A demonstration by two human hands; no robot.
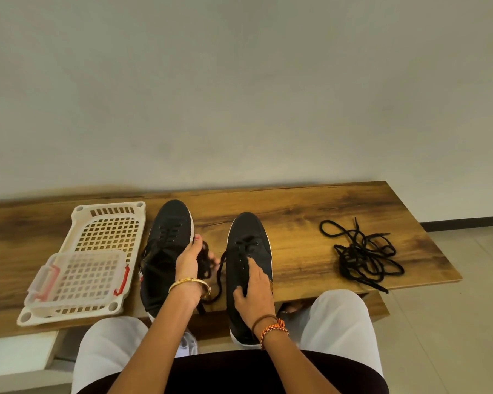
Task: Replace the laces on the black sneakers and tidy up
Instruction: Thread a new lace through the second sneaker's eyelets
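Two black sneakers stand side by side on the wooden table (pixel 296 211), toes pointing away from me. The left sneaker (pixel 168 237) is laced at its front eyelets. My left hand (pixel 190 263) is between the shoes, closed on a bunched black lace (pixel 207 265) that trails down toward the table's front edge. My right hand (pixel 254 288) grips the tongue and side of the right sneaker (pixel 248 237), whose lace runs loosely through its eyelets. A tangled pile of loose black laces (pixel 362 254) lies on the table to the right of both shoes.
A cream perforated plastic tray (pixel 108 220) lies at the left of the table. A clear lidded box with red clasps (pixel 86 277) rests on its near part. My knees in light trousers are against the table's front edge. A pale wall stands behind; tiled floor shows at right.
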